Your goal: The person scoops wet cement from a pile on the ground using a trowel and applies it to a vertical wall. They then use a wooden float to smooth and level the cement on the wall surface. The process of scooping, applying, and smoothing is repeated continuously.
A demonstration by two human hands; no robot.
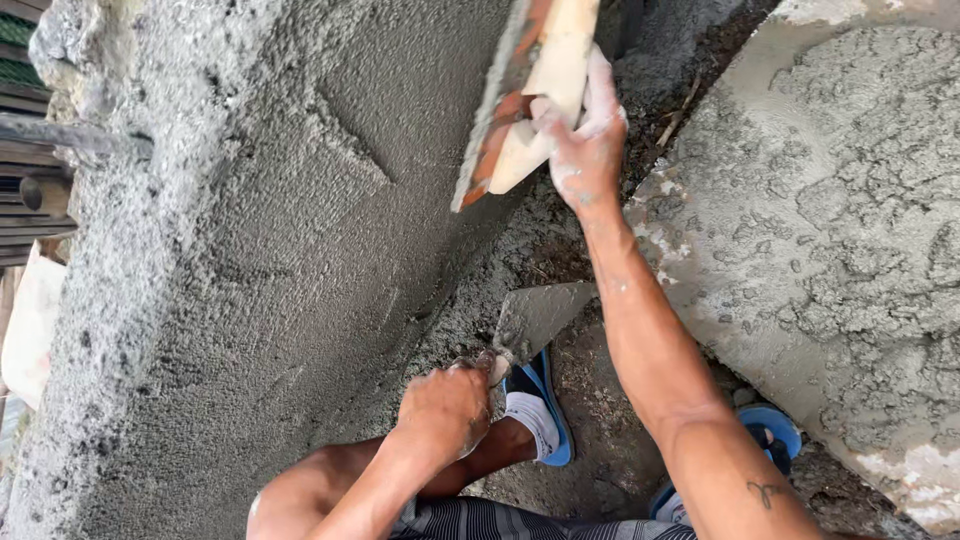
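Two blue sandals (545, 400) are standing on the dirt below. The left hand (445, 410) is clenching one trowel (535, 318), blade pointing up beside the wet plastered wall (300, 250). Farther up, the right hand (585, 140), arm outstretched, is gripping one wooden float (530, 90) tilted against the wall. One mortar heap (840, 230) is lying right, leaving a narrow gap.

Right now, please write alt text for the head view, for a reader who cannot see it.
The right hand presses a wooden float against a wet grey plastered wall. The left hand holds a trowel low, beside a mortar heap.
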